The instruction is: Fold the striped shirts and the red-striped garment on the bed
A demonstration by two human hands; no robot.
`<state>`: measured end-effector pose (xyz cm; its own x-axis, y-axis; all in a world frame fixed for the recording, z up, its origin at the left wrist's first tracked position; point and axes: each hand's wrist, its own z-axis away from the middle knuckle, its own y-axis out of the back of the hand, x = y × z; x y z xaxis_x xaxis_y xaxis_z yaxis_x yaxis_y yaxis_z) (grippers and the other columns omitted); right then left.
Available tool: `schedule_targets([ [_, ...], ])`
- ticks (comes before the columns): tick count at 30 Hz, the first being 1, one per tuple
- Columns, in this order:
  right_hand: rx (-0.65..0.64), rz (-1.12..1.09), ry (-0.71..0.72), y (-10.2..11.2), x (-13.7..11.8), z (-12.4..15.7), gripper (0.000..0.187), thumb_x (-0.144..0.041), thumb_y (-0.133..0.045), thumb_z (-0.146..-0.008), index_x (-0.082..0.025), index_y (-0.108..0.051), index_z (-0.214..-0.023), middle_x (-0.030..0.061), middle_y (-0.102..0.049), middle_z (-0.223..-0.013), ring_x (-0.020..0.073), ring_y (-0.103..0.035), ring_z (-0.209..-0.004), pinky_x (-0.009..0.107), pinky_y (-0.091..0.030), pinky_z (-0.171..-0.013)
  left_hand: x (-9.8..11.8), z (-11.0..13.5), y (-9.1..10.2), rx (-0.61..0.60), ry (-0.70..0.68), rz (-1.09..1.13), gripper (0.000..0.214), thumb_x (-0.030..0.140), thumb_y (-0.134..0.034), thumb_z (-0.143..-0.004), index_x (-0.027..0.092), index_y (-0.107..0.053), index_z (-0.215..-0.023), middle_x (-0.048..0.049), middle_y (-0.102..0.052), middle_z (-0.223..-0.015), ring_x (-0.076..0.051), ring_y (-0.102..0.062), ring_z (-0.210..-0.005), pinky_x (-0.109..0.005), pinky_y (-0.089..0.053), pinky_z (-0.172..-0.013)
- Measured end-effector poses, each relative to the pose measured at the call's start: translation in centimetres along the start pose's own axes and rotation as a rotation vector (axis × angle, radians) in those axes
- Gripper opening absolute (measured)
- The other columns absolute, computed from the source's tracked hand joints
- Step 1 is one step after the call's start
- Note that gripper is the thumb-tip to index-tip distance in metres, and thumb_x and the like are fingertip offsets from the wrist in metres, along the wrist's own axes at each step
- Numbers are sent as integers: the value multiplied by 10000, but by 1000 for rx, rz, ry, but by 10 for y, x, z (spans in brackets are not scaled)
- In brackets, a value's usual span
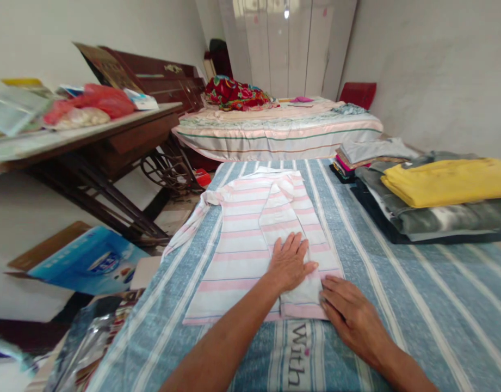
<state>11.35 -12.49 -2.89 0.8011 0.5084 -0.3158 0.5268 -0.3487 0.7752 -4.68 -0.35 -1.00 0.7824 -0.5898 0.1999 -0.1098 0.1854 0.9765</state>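
Observation:
A white shirt with pink stripes (242, 245) lies flat on the blue striped bedsheet (372, 316). Its right side is folded inward, with that sleeve laid over the body; the left sleeve stretches out toward the bed's left edge. My left hand (290, 264) rests flat on the folded part, fingers spread. Against the shirt's lower right edge lies my right hand (350, 313), palm down, its fingers extended and touching the fabric; its fingertips partly cover the hem. Neither hand is gripping cloth that I can see.
Folded clothes stand at the right, a yellow garment (450, 179) on top, with a smaller stack (375, 149) behind. A sewing machine table (152, 117) with bags on it is at the left, a blue box (89, 261) below. Another bed (283, 136) stands beyond.

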Motion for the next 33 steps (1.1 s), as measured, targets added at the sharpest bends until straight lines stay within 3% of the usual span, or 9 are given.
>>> schedule_targets([
  [9, 90, 21, 76, -9, -8, 5, 202, -198, -519, -852, -185, -643, -1011, 98, -647, -1101, 246, -582, -1074, 426, -510, -893, -1, 6, 2, 9, -9, 26, 684, 614, -156, -886, 198, -265, -1418, -77, -151, -1526, -242, -65, -1401, -533, -97, -1106],
  [14, 111, 45, 133, -13, -12, 1, 182, -205, -509, -855, -176, -647, -970, 94, -672, -1028, 246, -621, -995, 408, -547, -811, -2, 7, 1, 6, -3, 77, 678, 614, -180, -883, 205, -270, -1416, -72, -145, -1528, -240, -61, -1403, -535, -95, -1109],
  [20, 194, 66, 219, -6, -13, -4, 172, -214, -524, -842, -172, -635, -966, 96, -682, -1002, 239, -644, -942, 365, -562, -757, -2, 10, 15, 54, 54, 136, 695, 612, -183, -884, 180, -254, -1424, -112, -77, -1533, -247, -28, -1404, -510, -105, -1115],
  [24, 239, 97, 245, -10, -14, -4, 195, -253, -549, -819, -179, -629, -981, 91, -688, -988, 243, -652, -918, 359, -559, -744, -4, 14, 16, 19, 95, 113, 729, 633, -193, -870, 160, -277, -1419, -133, -69, -1530, -271, 6, -1402, -528, -69, -1112],
  [33, 211, 130, 302, -24, -9, 2, 192, -321, -510, -866, -185, -642, -904, 80, -686, -988, 212, -647, -928, 315, -535, -773, -5, 19, 10, -58, 118, 78, 782, 681, -154, -846, 180, -212, -1444, -112, -28, -1533, -262, 36, -1401, -524, -45, -1110],
])
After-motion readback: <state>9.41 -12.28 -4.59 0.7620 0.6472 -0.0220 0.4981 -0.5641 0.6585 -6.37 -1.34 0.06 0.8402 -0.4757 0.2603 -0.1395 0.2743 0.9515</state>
